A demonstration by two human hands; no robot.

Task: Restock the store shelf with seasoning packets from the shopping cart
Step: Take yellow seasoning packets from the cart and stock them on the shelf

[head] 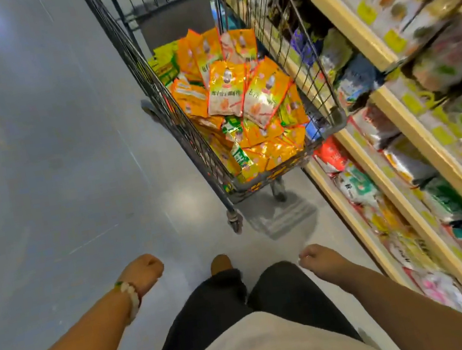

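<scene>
A wire shopping cart [330, 104] stands ahead of me, close against the shelving on the right. It is piled with orange and yellow seasoning packets [241, 94], plus a few green ones. My left hand [142, 272] hangs low at my side with fingers loosely curled and holds nothing; a beaded bracelet circles its wrist. My right hand [317, 256] hangs on the other side, also loosely curled and empty. Both hands are well short of the cart. The store shelf [394, 106] runs along the right, several tiers of packaged goods, blurred.
Grey polished floor [37, 145] stretches wide to the left of the cart. My legs in dark trousers and one shoe [221, 264] show below, between my hands. Yellow price tags line the shelf edges. The cart's front wheel [235, 221] is near my feet.
</scene>
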